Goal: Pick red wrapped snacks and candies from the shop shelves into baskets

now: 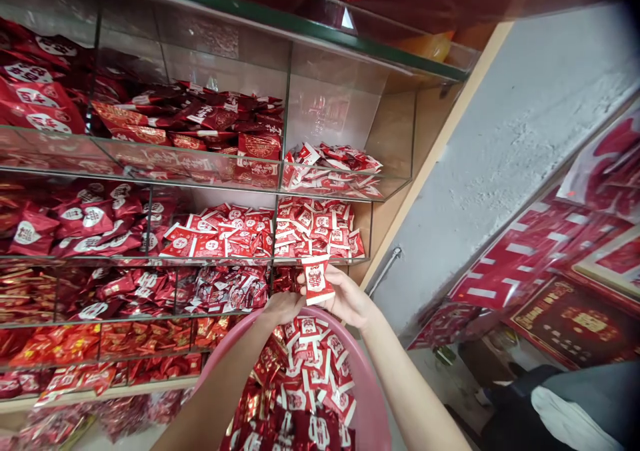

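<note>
My right hand (347,296) is closed around a small red and white candy packet (316,281), held upright with its printed face toward me. Close beside it, at the far rim of a pink basin (373,384), is my left hand (285,306). Its fingers are mostly hidden, so I cannot tell whether they grip the rim or touch the packet. Below both hands, the basin holds many similar red and white packets (310,351). Darker red packets (300,431) lie nearest me, with shiny red and gold ones at the left.
Glass-fronted shelves (210,171) split into compartments of red packets fill the left and middle. Matching red and white packets (320,228) sit in a compartment just beyond my hands. A grey wall (480,144) rises at right, near hanging red goods (525,251). Grey and black fabric shows lower right.
</note>
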Demonstrator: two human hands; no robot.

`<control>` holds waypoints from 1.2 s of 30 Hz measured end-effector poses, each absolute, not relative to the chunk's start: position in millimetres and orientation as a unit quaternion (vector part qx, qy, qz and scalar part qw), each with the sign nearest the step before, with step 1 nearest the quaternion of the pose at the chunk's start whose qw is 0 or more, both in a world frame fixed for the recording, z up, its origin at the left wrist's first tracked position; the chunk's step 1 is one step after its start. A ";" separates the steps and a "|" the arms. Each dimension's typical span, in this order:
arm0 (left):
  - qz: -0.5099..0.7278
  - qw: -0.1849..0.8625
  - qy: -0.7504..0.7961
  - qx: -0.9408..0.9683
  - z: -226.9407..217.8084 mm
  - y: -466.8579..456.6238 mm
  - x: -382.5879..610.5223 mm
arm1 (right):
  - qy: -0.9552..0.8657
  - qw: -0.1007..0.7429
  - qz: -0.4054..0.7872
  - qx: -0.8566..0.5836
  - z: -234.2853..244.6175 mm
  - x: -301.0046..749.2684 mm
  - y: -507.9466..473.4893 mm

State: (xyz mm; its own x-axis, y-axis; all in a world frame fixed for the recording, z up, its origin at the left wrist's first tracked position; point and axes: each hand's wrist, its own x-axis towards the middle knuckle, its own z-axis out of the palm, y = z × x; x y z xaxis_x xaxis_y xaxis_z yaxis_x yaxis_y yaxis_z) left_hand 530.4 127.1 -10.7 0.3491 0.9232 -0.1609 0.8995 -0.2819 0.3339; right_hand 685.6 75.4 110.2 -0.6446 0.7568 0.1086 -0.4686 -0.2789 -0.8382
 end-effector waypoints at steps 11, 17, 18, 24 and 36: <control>0.033 0.176 0.568 0.804 -14.8 128.3 529.9 | -0.403 0.378 0.766 -0.328 58.6 712.3 65.4; 0.057 0.170 0.564 0.806 -13.0 126.5 529.5 | -0.495 0.364 0.649 -0.449 24.7 738.9 63.3; 0.061 0.169 0.565 0.805 -12.7 126.3 529.3 | -0.510 0.363 0.624 -0.467 18.5 741.3 64.6; 0.058 0.169 0.569 0.802 -11.8 125.4 529.2 | -0.645 0.316 0.407 -0.565 -14.0 739.8 73.6; 0.052 0.162 0.570 0.804 -11.1 125.9 530.6 | -0.697 0.090 0.141 -0.698 1.7 719.4 57.9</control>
State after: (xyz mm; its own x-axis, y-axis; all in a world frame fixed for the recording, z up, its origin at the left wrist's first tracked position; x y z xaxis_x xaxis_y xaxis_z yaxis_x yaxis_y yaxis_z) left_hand 530.6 125.9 -11.1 0.3454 0.9329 -0.1015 0.8995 -0.2982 0.3194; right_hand 719.4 57.9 1.7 -0.0105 0.9974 -0.0719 0.9466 -0.0133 -0.3222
